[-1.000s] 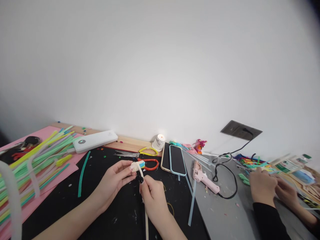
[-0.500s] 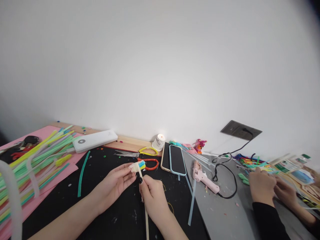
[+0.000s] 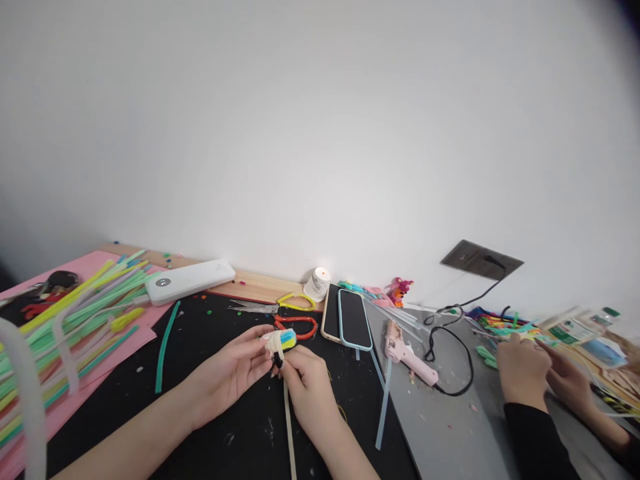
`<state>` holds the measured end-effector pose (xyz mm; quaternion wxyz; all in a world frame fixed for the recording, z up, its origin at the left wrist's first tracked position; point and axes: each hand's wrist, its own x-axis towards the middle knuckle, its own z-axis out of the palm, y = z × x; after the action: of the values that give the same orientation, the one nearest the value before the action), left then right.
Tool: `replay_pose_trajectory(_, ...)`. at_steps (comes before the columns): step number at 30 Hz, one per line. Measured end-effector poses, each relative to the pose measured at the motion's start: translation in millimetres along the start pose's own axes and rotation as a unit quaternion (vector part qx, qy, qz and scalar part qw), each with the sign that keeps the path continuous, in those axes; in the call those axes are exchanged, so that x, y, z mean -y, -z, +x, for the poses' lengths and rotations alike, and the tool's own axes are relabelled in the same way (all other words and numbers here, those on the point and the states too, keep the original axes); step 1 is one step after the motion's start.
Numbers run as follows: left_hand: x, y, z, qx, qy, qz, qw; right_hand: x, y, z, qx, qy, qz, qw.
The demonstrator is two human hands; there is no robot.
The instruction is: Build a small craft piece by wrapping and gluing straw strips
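Note:
My left hand (image 3: pixel 245 365) pinches a small pipe-cleaner piece (image 3: pixel 280 343), cream-coloured with blue, yellow and black parts. Close against it, my right hand (image 3: pixel 307 377) has thumb and forefinger closed on a cream pipe cleaner (image 3: pixel 289 427), whose long end hangs toward the table's front edge. This cream strand runs round the piece; its exact winding is partly hidden by my fingers. Just beyond my hands lie scissors (image 3: pixel 296 327) with red and yellow handles, their blades pointing left. To the left, one teal pipe cleaner (image 3: pixel 167 347) lies alone on the black mat (image 3: pixel 225 433).
Left, many pipe cleaners (image 3: pixel 95 313) cover pink paper, beside a white power bank (image 3: pixel 193 281). A paper cup (image 3: pixel 317 285), two phones (image 3: pixel 355 320) and a corded pink glue gun (image 3: pixel 407 357) stand or lie right of centre. Another person's hands (image 3: pixel 525 373) work at far right.
The small piece has turned slightly and shows more of its blue and yellow end. My right hand has shifted a little right, and the strand's hanging end has swung slightly left.

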<state>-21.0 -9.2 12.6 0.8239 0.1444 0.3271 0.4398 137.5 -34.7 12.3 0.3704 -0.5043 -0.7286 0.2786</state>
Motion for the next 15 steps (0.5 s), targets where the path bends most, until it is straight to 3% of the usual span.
replay_pose_trajectory(4,0,2.0,2,0.012,0.011,0.005,1.000,-5,-1,-1,-0.021,-0.018,0.036,0.999)
replay_pose_trajectory(9,0,2.5,2,0.006,0.017,0.020,1.000,-11,-4,-2,-0.011,-0.087,0.106,0.991)
replay_pose_trajectory(15,-3,-1.3,-3,0.060,0.018,0.038,0.997,-6,-6,0,0.013,-0.165,0.204,0.965)
